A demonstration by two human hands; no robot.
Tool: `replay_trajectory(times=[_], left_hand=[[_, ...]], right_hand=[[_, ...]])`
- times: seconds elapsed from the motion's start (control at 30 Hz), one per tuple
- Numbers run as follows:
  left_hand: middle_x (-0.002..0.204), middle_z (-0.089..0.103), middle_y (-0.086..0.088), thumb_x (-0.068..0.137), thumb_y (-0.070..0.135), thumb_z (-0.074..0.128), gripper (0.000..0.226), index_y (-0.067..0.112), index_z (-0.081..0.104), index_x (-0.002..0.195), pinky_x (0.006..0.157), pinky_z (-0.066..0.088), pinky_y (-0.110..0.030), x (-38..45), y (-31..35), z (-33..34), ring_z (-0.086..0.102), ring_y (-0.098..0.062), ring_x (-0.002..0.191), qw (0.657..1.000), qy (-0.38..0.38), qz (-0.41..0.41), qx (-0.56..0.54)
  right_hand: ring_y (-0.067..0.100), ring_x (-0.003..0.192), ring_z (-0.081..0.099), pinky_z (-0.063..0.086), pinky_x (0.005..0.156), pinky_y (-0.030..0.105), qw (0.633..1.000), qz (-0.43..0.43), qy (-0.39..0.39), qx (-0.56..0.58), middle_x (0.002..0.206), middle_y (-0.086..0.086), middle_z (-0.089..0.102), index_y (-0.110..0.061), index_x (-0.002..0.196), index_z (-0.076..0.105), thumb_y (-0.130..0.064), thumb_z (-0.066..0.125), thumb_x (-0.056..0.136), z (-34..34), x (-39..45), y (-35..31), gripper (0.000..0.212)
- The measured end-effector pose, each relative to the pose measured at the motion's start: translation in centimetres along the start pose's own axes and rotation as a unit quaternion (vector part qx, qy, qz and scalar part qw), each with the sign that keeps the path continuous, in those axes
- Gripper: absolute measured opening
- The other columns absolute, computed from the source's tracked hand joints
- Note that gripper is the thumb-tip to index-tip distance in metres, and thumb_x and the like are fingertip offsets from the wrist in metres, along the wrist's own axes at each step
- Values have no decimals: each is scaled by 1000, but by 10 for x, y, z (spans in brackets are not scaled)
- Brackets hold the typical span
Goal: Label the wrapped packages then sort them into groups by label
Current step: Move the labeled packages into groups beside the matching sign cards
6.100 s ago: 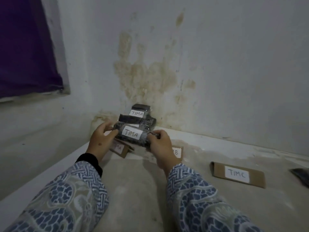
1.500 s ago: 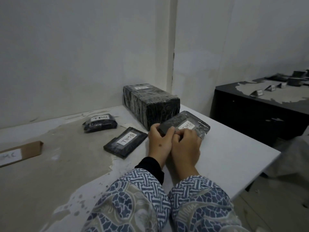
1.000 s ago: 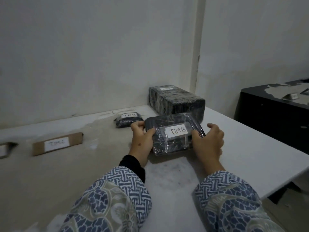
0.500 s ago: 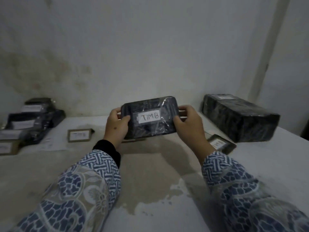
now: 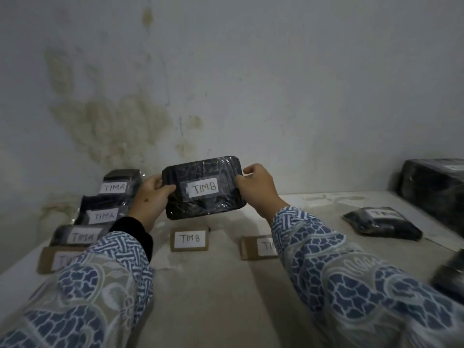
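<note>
Head view: both hands, left hand [image 5: 150,197] and right hand [image 5: 258,189], clasp the TIMB package [image 5: 203,190] above the TIMB card [image 5: 189,239] (no package there yet); three TIMA packages [image 5: 105,214] lie left of it, others right unsorted.

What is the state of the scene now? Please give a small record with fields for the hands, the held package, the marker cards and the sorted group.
held package: black wrapped package, label reads TIMB, lifted above the table
left hand: grips its left end
right hand: grips its right end
card below: cardboard card marked TIMB, no package beside it yet
sorted group: three TIMA packages in a row at left
table: pale, stained surface
</note>
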State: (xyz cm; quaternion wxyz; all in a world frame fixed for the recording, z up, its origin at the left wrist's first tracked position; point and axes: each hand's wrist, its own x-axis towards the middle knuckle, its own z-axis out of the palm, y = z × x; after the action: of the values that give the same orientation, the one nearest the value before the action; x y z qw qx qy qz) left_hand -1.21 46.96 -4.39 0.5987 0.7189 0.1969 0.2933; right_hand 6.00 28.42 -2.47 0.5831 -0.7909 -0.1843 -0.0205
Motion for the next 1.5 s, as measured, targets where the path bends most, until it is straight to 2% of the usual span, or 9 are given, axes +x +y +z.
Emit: replay_trajectory(times=[0.13,0.23,0.33,0.53,0.77,1.07,1.13,1.27,1.5], left_hand=[[112,61,-7,95,7,47,25,10,55,118,87,45,-36,39,-20,-2,57,-22,99,1000,7,1,-6],[112,52,1,96,9,45,32,13,46,128,85,39,-32,58,-31,2,49,-16,100,1000,-2,5,-24],[136,45,-5,96,14,48,47,9,35,140,90,37,-33,80,-43,4,45,-19,114,1000,0,2,-20],[135,51,-11,91,12,55,42,9,46,132,108,39,-46,101,-59,6,51,-26,122,1000,9,10,-28],[133,50,-10,92,10,53,41,10,45,132,93,42,-32,101,-66,10,50,-20,114,1000,17,22,-4],[143,38,-7,93,15,52,45,11,40,136,91,32,-25,76,-42,8,38,-14,118,985,27,95,143],[141,39,-9,93,15,52,43,11,42,134,95,32,-25,66,-30,10,40,-17,122,977,28,121,172],[134,47,-4,93,16,51,39,14,45,131,95,35,-26,41,-6,35,45,-17,119,976,-7,140,164],[126,53,-9,90,13,54,32,9,55,121,101,35,-26,-45,14,141,49,-20,118,962,-126,175,170]], right_hand=[[21,90,49,44,77,33,999,33,-20,19,98,5,46,-9,118,40,-20,52,88,30,33,4,35],[16,66,43,40,58,28,999,37,-20,-10,74,1,42,-11,79,43,-18,52,85,45,53,13,13],[17,51,38,29,45,24,998,49,-42,-14,56,2,39,-13,57,38,-15,53,81,55,70,24,29],[14,50,38,30,45,22,995,69,-67,28,54,0,39,-15,53,41,-10,55,83,72,92,44,33],[19,59,44,44,57,31,994,68,-86,22,63,3,42,-14,65,44,-15,58,82,76,99,45,21],[29,100,52,46,92,46,995,75,-51,-39,117,19,50,5,127,40,-16,52,89,49,89,41,45],[33,103,54,48,87,45,995,72,-43,-52,112,19,52,6,122,45,-15,52,89,36,86,36,40],[21,55,40,33,52,28,986,17,-41,-159,59,6,40,-9,63,45,-13,52,84,9,73,32,23],[29,82,57,44,72,31,950,-5,-41,-309,78,11,59,-7,72,56,-21,52,84,-64,24,48,19]])
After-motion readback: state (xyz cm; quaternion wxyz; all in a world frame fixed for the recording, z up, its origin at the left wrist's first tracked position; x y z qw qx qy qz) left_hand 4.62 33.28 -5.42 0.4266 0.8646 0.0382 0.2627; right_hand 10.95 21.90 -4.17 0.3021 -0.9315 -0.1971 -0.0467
